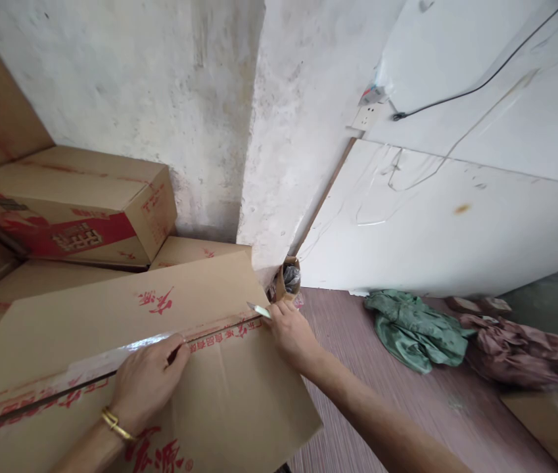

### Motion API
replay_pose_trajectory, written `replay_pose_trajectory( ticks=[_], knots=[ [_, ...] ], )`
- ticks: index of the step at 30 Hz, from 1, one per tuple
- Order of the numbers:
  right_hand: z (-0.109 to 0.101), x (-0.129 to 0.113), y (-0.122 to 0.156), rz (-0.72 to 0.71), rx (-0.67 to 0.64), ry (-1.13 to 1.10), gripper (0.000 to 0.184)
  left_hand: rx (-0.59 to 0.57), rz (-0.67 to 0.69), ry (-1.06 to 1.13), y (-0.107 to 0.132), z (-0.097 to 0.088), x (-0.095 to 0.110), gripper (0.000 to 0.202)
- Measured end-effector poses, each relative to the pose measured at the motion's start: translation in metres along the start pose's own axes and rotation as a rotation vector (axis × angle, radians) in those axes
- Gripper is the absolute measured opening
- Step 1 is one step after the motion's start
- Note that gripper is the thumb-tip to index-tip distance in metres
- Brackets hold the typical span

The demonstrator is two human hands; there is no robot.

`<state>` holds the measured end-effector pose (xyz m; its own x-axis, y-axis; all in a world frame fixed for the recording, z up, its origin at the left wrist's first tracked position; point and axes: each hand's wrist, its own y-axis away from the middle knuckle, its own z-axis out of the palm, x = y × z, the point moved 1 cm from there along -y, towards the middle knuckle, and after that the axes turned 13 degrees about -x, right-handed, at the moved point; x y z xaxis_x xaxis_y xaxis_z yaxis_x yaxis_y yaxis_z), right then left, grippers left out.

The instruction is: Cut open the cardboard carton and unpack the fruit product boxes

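Observation:
A large cardboard box with red printing lies in front of me, its two top flaps meeting at a seam that is partly split. Shiny clear tape runs along that seam. My left hand, with a gold bracelet on its wrist, rests on the seam with its fingers curled inward. Whether it pinches the tape or a flap edge is hidden. At the box's far right edge, my right hand is closed around a pale utility knife, whose blade points left just above the far flap.
More cardboard boxes are stacked at left against a stained wall. A small open carton stands by the wall corner. Green cloth and brownish cloth lie on the floor at right. A black cable hangs near a socket.

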<state>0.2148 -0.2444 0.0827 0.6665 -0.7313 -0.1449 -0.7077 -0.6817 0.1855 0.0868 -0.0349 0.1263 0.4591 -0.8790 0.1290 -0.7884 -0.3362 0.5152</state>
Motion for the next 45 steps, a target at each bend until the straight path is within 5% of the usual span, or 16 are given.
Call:
replay_pose_trajectory(
  ticks=[9, 22, 32, 38, 45],
  knots=[
    [0.006, -0.003, -0.001, -0.156, 0.087, 0.028, 0.020, -0.021, 0.046, -0.062, -0.005, -0.005, -0.002, 0.036],
    [-0.018, -0.013, -0.024, -0.137, -0.156, 0.070, 0.034, -0.062, 0.061, -0.013, -0.008, -0.003, -0.002, 0.033],
    [-0.019, -0.040, -0.018, -0.064, -0.079, 0.042, 0.028, 0.029, 0.055, 0.046, 0.001, 0.002, -0.004, 0.029],
    [-0.039, -0.047, -0.005, -0.046, 0.034, 0.022, 0.024, 0.079, 0.108, 0.200, 0.016, -0.004, -0.010, 0.025],
    [-0.045, -0.076, 0.010, -0.178, 0.051, 0.016, 0.034, 0.113, 0.190, 0.187, 0.028, 0.000, -0.006, 0.023]
  ],
)
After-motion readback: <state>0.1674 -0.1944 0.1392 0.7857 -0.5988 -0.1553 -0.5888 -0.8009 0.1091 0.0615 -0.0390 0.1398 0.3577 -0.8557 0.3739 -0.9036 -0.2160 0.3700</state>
